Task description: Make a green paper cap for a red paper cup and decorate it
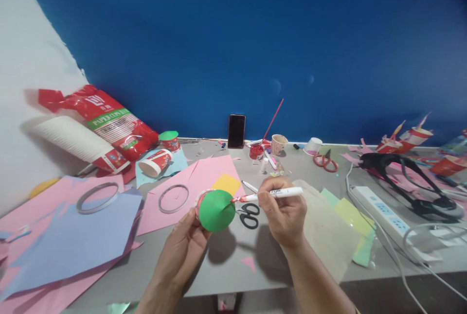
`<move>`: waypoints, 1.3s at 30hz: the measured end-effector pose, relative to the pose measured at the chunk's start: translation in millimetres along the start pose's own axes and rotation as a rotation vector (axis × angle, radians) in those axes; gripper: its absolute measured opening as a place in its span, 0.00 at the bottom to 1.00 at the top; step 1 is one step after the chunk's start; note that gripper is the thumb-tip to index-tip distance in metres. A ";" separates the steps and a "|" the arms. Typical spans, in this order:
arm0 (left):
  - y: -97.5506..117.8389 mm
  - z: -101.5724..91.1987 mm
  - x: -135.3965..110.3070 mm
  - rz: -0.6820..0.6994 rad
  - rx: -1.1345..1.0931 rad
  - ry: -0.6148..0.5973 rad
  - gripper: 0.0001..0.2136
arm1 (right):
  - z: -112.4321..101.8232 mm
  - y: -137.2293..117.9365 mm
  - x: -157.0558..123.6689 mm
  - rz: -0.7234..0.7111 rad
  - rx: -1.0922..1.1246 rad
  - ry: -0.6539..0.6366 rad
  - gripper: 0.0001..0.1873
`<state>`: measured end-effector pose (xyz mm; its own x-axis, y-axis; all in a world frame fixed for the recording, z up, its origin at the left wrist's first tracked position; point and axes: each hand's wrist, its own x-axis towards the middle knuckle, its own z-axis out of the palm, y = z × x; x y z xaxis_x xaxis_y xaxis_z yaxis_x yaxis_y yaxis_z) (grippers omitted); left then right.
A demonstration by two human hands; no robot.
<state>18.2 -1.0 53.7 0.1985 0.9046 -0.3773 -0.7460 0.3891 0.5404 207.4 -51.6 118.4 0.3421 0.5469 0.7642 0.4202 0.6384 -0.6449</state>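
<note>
My left hand (185, 240) is closed around a paper cup (198, 203) topped with a green paper cone (215, 217), held tilted above the table so the cone faces me. Most of the cup is hidden behind the cone. My right hand (282, 214) grips a white acrylic marker (286, 192), its red tip pointing left at the right side of the cone. The tip looks to be touching the cone near a dark line. Black-handled scissors (249, 216) lie on the table between my hands, their blades partly hidden behind the cone.
Pink sheets (156, 224), a blue-violet sheet (83, 241) and tape rings (174, 199) spread leftward. Stacked paper cups (80, 141) and a red bag (113, 119) stand behind. A phone (237, 131) leans on the blue wall. Rightward are red-handled scissors (325, 162), a power strip (386, 214) and cables.
</note>
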 end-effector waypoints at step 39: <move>1.1 8.1 -3.8 -0.015 0.054 0.006 0.22 | -0.8 3.1 -4.9 0.043 0.128 -0.027 0.05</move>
<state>21.8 -2.7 61.8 0.2052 0.8976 -0.3902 -0.7076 0.4115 0.5745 207.7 -52.7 112.6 0.3334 0.5884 0.7366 0.2946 0.6772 -0.6743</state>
